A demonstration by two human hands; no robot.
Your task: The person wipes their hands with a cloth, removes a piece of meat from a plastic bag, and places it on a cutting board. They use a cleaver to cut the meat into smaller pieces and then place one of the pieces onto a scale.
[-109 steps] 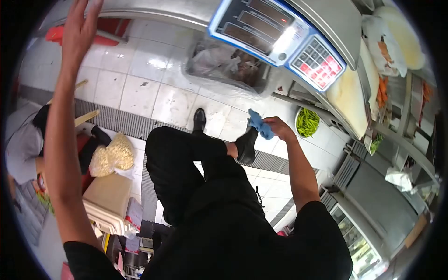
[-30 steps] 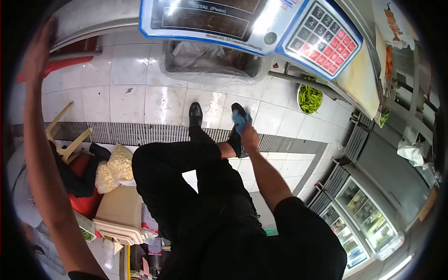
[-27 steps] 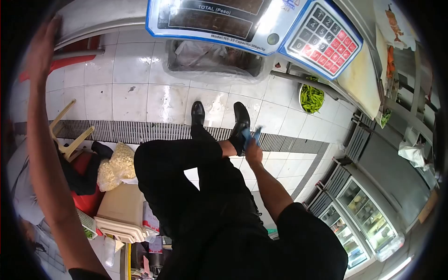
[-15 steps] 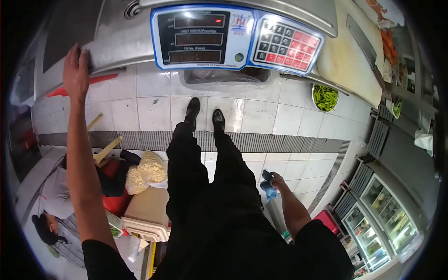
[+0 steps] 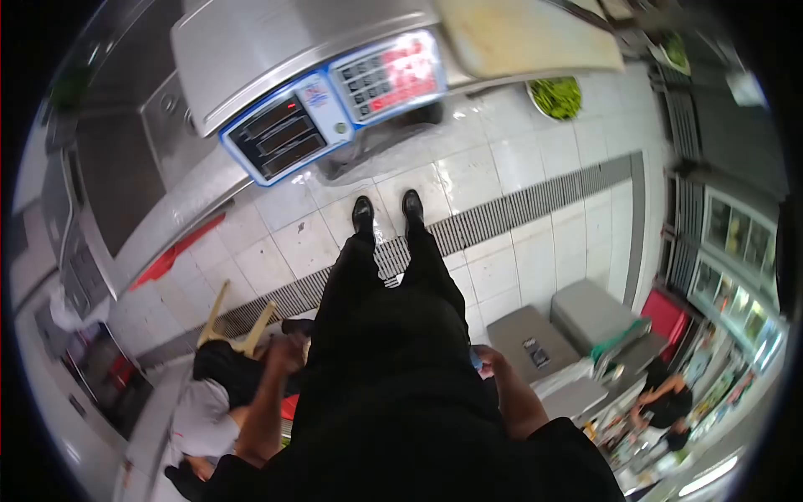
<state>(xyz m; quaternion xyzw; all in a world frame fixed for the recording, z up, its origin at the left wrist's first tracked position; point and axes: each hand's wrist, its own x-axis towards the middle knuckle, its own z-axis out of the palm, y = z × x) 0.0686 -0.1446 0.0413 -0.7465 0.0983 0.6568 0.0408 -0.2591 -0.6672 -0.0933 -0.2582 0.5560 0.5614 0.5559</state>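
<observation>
My right hand [image 5: 495, 365] hangs beside my right thigh, closed on a crumpled blue cloth [image 5: 477, 358], most of it hidden by the fingers and my dark clothing. On the other side, my left hand [image 5: 287, 353] is lowered next to my left leg, smeared by motion, so its fingers do not read clearly. Ahead of me, a digital scale [image 5: 293, 125] with a blue-edged display and keypad rests at the front of the steel counter [image 5: 159, 209]. Neither hand touches it.
A seated person [image 5: 205, 418] is close on my left, beside a yellowish stool [image 5: 242, 326]. Grey boxes [image 5: 527, 335] stand behind me to the right. A bowl of green peppers [image 5: 556, 98] is under the cutting board [image 5: 527, 38]. Another person [image 5: 665, 402] works farther back.
My left hand has left the counter edge and dropped beside my leg. My right hand has drawn in toward my thigh with the cloth. My view has turned and the scale sits farther left.
</observation>
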